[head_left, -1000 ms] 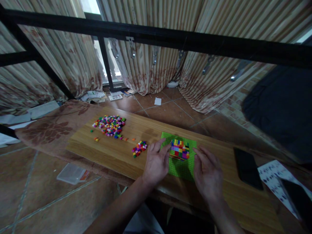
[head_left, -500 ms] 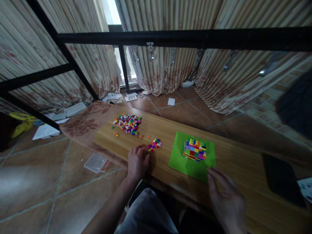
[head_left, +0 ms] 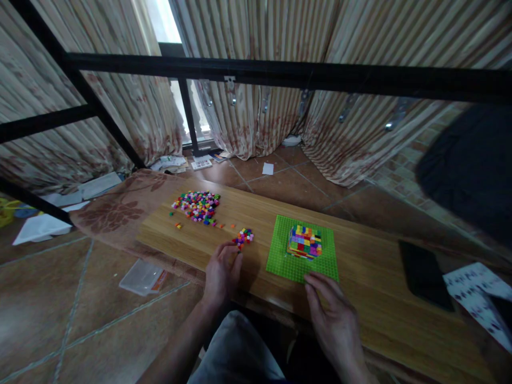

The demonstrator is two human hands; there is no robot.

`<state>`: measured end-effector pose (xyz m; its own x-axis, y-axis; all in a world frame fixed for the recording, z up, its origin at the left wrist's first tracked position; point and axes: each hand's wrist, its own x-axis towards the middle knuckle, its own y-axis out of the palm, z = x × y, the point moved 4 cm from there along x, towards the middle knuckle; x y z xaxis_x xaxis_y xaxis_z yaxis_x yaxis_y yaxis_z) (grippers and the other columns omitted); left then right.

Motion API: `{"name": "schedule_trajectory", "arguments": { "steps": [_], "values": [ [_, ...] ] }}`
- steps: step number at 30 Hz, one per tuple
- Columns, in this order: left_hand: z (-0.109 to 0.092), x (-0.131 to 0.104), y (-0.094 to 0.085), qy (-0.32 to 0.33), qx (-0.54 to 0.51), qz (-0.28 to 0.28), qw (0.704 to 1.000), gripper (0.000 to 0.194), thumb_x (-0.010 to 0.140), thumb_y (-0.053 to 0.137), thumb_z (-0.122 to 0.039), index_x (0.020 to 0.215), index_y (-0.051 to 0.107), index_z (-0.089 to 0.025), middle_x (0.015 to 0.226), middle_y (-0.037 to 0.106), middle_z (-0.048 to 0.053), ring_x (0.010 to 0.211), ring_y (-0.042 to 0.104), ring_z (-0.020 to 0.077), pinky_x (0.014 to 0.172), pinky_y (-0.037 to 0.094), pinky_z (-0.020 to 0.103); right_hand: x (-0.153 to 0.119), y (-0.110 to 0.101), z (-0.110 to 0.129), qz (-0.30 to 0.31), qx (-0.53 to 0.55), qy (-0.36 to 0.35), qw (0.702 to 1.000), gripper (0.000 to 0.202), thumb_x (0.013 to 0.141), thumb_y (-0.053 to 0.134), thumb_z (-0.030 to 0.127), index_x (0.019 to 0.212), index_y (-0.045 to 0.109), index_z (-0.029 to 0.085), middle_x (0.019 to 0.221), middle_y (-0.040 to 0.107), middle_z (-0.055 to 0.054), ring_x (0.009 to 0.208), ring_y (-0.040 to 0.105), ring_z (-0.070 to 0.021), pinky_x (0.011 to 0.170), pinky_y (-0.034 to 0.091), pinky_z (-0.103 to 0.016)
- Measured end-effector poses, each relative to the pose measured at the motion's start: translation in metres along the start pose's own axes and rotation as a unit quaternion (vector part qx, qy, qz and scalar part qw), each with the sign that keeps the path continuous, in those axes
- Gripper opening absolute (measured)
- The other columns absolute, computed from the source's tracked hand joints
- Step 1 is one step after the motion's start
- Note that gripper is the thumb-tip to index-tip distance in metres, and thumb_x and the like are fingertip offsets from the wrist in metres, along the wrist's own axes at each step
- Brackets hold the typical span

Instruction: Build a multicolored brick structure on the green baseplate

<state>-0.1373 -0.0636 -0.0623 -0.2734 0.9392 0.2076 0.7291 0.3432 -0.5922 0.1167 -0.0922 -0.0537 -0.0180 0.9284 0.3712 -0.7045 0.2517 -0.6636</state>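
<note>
My left hand is by the near side of a small cluster of coloured bricks, its thumb and fingers bent toward each other; whether a brick is between them is too small to tell. A bright green baseplate carries a block-shaped build of many-coloured bricks. Over the plate's near edge, my right hand has its thumb and forefinger tips close together, with anything between them too small to make out. A larger pile of loose bricks lies farther left on the wooden table.
A black flat object and a printed sheet lie at the right. Dark metal bars cross beyond the table, before striped curtains. A clear plastic box is on the floor at left. A dark rounded shape stands at far right.
The camera view has turned, so the table and bricks appear farther left. My right hand has moved slightly left relative to the green baseplate, along its near edge. My left hand stays by the small cluster.
</note>
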Motion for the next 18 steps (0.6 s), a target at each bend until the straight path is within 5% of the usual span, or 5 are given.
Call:
{"name": "schedule_trajectory", "arguments": {
  "steps": [2,7,18],
  "values": [
    [-0.016,-0.01,0.011,-0.031,-0.123,0.08,0.989,0.014,0.084,0.058,-0.03,0.09,0.065,-0.019,0.09,0.068,0.004,0.086,0.063,0.0188,0.081,0.049,0.031,0.002,0.006,0.016,0.034,0.027,-0.018,0.999,0.023,0.092,0.051,0.033,0.104,0.069,0.026,0.109,0.067,-0.006,0.099,0.063,-0.0186,0.086,0.053,-0.035],
    [-0.052,-0.031,0.046,-0.116,-0.364,0.234,0.894,0.016,0.078,0.064,-0.031,0.084,0.065,-0.016,0.078,0.067,0.002,0.074,0.062,0.0151,0.072,0.048,0.026,0.009,0.011,0.046,0.081,0.081,-0.059,0.992,0.021,0.091,0.053,0.026,0.107,0.067,0.026,0.103,0.067,-0.004,0.097,0.062,-0.0167,0.083,0.052,-0.03],
    [-0.081,-0.022,0.057,-0.1,-0.39,0.334,0.852,0.034,0.084,0.057,-0.021,0.117,0.05,-0.017,0.083,0.069,0.002,0.078,0.065,0.0148,0.075,0.049,0.027,0.026,-0.003,0.026,0.149,0.158,0.007,0.976,0.021,0.093,0.05,0.029,0.104,0.068,0.027,0.098,0.065,-0.003,0.091,0.063,-0.0145,0.08,0.051,-0.027]
  ]
}}
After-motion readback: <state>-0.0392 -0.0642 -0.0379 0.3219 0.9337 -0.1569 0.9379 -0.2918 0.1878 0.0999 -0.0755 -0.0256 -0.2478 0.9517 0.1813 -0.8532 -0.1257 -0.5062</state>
